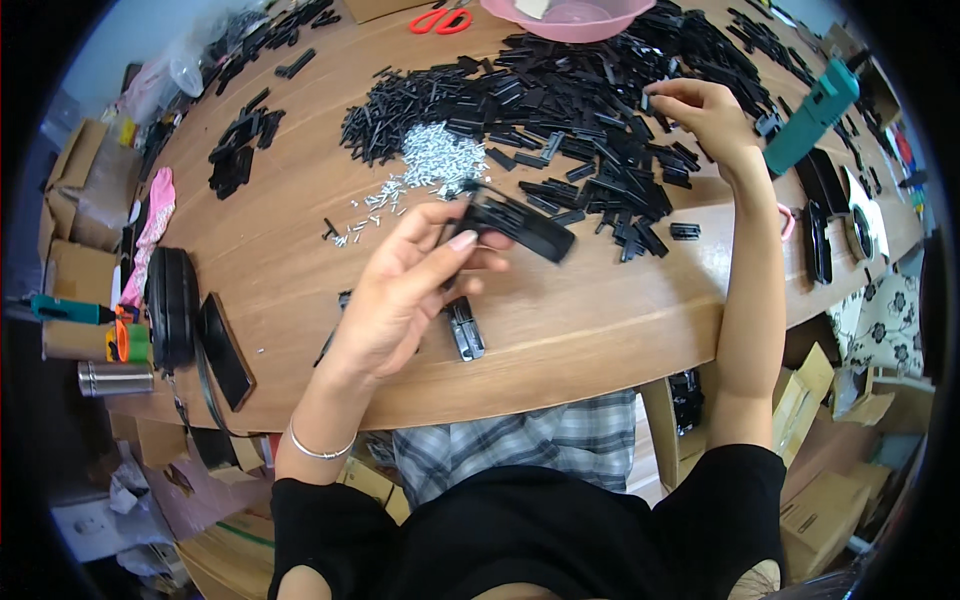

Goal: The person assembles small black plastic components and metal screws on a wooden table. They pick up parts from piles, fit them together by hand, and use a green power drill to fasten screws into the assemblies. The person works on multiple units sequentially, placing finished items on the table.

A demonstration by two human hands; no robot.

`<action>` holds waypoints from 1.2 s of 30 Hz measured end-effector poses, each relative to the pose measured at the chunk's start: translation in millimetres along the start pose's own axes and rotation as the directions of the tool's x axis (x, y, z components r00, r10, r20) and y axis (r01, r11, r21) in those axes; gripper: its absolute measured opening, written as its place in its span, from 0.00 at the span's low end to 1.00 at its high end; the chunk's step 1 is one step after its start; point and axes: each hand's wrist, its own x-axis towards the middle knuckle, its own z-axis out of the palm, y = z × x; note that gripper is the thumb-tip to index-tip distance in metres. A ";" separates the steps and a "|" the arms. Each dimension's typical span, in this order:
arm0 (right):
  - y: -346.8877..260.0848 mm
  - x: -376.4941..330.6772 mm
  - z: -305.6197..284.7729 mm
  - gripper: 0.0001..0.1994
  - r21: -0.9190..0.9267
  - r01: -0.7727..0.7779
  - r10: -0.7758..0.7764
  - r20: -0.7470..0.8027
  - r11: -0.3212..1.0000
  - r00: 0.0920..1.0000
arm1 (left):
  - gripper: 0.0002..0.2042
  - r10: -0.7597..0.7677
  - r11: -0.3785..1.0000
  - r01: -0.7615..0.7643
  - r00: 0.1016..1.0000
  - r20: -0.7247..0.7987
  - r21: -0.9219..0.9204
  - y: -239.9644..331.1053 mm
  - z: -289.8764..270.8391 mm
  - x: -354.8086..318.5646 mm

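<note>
My left hand (410,265) grips a black plastic part (520,225), longish and slightly blurred, held above the table in front of me. Out to the right, my right hand (708,120) is closed in a pinch at the edge of a large heap of black plastic pieces (600,130). A small greyish piece (647,101) shows at its fingertips. Beyond my left hand lie a pile of small silvery pins (440,155) and a pile of thin black pins (400,105). Another black part (466,330) rests on the table beside my left wrist.
A pink basin (575,22) and red-handled scissors (440,20) are at the far side. A green power tool (815,115) stands right of my right hand. To the left lie a phone (226,350) and a black case (171,305). A lone black piece (685,231) sits near my right forearm.
</note>
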 end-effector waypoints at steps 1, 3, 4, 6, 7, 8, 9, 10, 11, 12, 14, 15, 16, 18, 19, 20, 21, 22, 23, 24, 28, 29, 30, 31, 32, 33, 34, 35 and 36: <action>-9.9 -3.4 6.6 0.10 0.200 0.022 -0.043 0.100 0.979 0.994 | 0.14 0.000 1.000 0.000 1.000 -0.006 0.000 -3.8 1.1 1.3; -38.8 -22.3 25.4 0.08 0.406 0.059 -0.106 0.096 0.912 0.990 | 0.15 -0.008 1.000 0.008 1.000 0.006 -0.002 -6.6 0.6 3.6; -48.4 -29.1 29.9 0.08 0.494 0.041 -0.145 0.173 0.869 0.974 | 0.15 -0.019 1.000 0.019 1.000 0.021 -0.004 -7.4 -1.8 4.3; -64.6 -43.2 49.9 0.10 0.668 -0.060 -0.166 0.270 0.742 0.948 | 0.16 -0.035 0.999 0.036 0.999 0.008 -0.016 -9.4 -5.8 2.1; -73.1 -51.7 58.2 0.11 0.742 -0.119 -0.176 0.306 0.659 0.936 | 0.16 -0.028 0.999 0.028 1.000 0.005 0.026 -11.0 -9.4 0.2; -82.0 -60.5 66.9 0.12 0.745 -0.131 -0.168 0.311 0.654 0.936 | 0.17 -0.021 0.997 0.021 1.000 0.001 0.068 -12.4 -13.7 -1.8; -80.3 -66.8 74.2 0.11 0.736 -0.055 -0.211 0.265 0.675 0.941 | 0.17 -0.017 0.994 0.016 1.000 0.008 0.109 -14.2 -16.3 -1.7; -82.3 -73.5 78.9 0.10 0.699 0.003 -0.236 0.237 0.715 0.942 | 0.16 -0.024 0.993 0.023 1.000 0.003 0.113 -11.6 -15.6 -0.8; -85.4 -80.2 83.7 0.09 0.659 0.063 -0.264 0.211 0.750 0.941 | 0.15 0.018 0.992 -0.018 1.000 0.000 0.122 -14.5 -16.6 0.4; -89.2 -85.5 89.1 0.07 0.668 0.102 -0.297 0.184 0.737 0.937 | 0.15 0.061 0.989 -0.060 0.998 -0.004 0.136 -17.2 -17.5 1.8; -92.4 -86.0 95.5 0.07 0.447 0.469 -0.556 0.079 0.762 0.827 | 0.14 0.111 0.980 -0.107 0.994 -0.014 0.170 -21.0 -20.2 2.8; -95.3 -83.2 95.0 0.07 0.262 0.664 -0.702 0.084 0.700 0.707 | 0.14 0.158 0.970 -0.153 0.987 -0.013 0.188 -22.9 -18.4 2.8; -96.9 -85.3 97.0 0.08 0.152 0.711 -0.725 0.077 0.687 0.684 | 0.15 0.203 0.958 -0.197 0.979 -0.010 0.207 -25.1 -15.7 3.0; -98.5 -84.6 101.1 0.09 0.092 0.752 -0.757 0.064 0.653 0.650 | 0.17 0.226 0.933 -0.224 0.974 0.026 0.281 -26.2 -17.2 0.2; -99.0 -84.2 102.3 0.09 0.060 0.770 -0.773 0.056 0.635 0.632 | 0.17 0.254 0.914 -0.257 0.966 0.051 0.314 -26.1 -17.3 -1.7; -100.1 -83.2 102.7 0.09 0.061 0.780 -0.782 0.054 0.623 0.621 | 0.17 0.281 0.893 -0.290 0.957 0.078 0.345 -25.2 -16.6 -3.9; -99.1 -82.7 104.1 0.09 0.090 0.774 -0.779 0.061 0.627 0.624 | 0.17 0.304 0.870 -0.322 0.946 0.108 0.374 -24.9 -16.5 -4.4; -98.1 -82.6 105.5 0.09 0.119 0.767 -0.776 0.068 0.631 0.627 | 0.20 0.276 0.832 -0.297 0.954 0.114 0.468 -21.8 -15.9 -4.7; -97.2 -82.8 106.7 0.08 0.148 0.759 -0.772 0.075 0.634 0.631 | 0.20 0.298 0.824 -0.316 0.948 0.115 0.470 -24.5 -16.6 -3.9; -96.9 -83.7 108.3 0.09 0.161 0.753 -0.768 0.063 0.638 0.637 | 0.20 0.322 0.814 -0.337 0.940 0.116 0.473 -27.4 -16.6 -2.9; -94.5 -91.9 114.6 0.09 0.153 0.726 -0.736 0.020 0.671 0.676 | 0.19 0.373 0.796 -0.341 0.927 0.038 0.501 -32.4 -14.8 1.7; -94.1 -93.6 115.9 0.09 0.136 0.717 -0.724 0.010 0.684 0.689 | 0.18 0.381 0.783 -0.325 0.925 0.005 0.530 -31.7 -13.7 0.7; -93.5 -94.3 117.6 0.09 0.139 0.713 -0.719 -0.012 0.687 0.695 | 0.17 0.388 0.772 -0.313 0.922 -0.020 0.554 -30.3 -10.8 -1.2; -94.0 -94.7 119.0 0.09 0.117 0.733 -0.735 -0.031 0.670 0.677 | 0.16 0.395 0.760 -0.300 0.918 -0.044 0.577 -29.8 -8.8 -2.4; -95.1 -95.0 120.4 0.09 0.093 0.751 -0.751 -0.049 0.653 0.659 | 0.15 0.444 0.751 -0.334 0.894 -0.062 0.569 -32.8 -9.1 -1.8; -96.0 -94.9 121.7 0.09 0.068 0.771 -0.768 -0.067 0.634 0.637 | 0.15 0.494 0.741 -0.370 0.866 -0.081 0.560 -37.8 -10.3 -0.4; -96.5 -95.0 123.8 0.09 0.066 0.781 -0.774 -0.099 0.621 0.625 | 0.15 0.540 0.729 -0.405 0.835 -0.100 0.552 -40.6 -10.4 0.5; -96.5 -95.5 126.0 0.09 0.059 0.789 -0.779 -0.127 0.612 0.614 | 0.14 0.540 0.731 -0.405 0.835 -0.103 0.549 -39.8 -8.5 0.2; -96.5 -95.9 128.3 0.09 0.054 0.797 -0.784 -0.155 0.601 0.601 | 0.14 0.540 0.732 -0.404 0.835 -0.106 0.548 -37.4 -6.4 -1.0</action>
